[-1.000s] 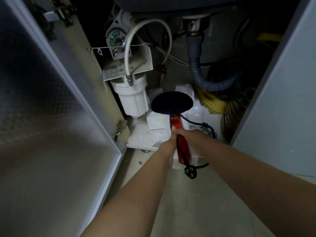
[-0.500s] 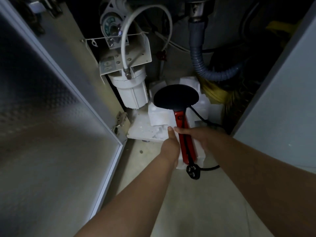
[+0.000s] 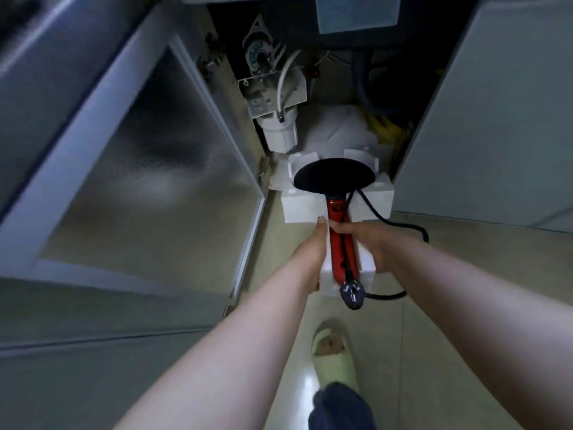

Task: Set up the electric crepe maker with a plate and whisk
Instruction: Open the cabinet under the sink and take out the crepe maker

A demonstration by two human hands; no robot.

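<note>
The electric crepe maker [image 3: 333, 178] has a round black plate and a red handle, and lies in a white foam tray [image 3: 305, 209]. Its black cord [image 3: 400, 226] loops to the right, with the plug [image 3: 352, 296] hanging at the tray's near end. My left hand [image 3: 313, 249] grips the tray's left side. My right hand [image 3: 369, 240] grips its right side, fingers across the handle. The tray is held above the floor, just outside the open cabinet. No plate or whisk is visible.
The under-sink cabinet stands open, its frosted-glass door [image 3: 161, 169] swung out on the left and a plain door [image 3: 496, 119] on the right. Inside are a white water filter [image 3: 280, 131], a grey drain hose [image 3: 369, 94] and more white foam [image 3: 338, 131]. My slippered foot [image 3: 333, 355] stands on the tiled floor.
Both hands have pulled the foam tray with the crepe maker out of the cabinet toward me and lifted it. The view has pulled back and risen, and my foot has come into sight.
</note>
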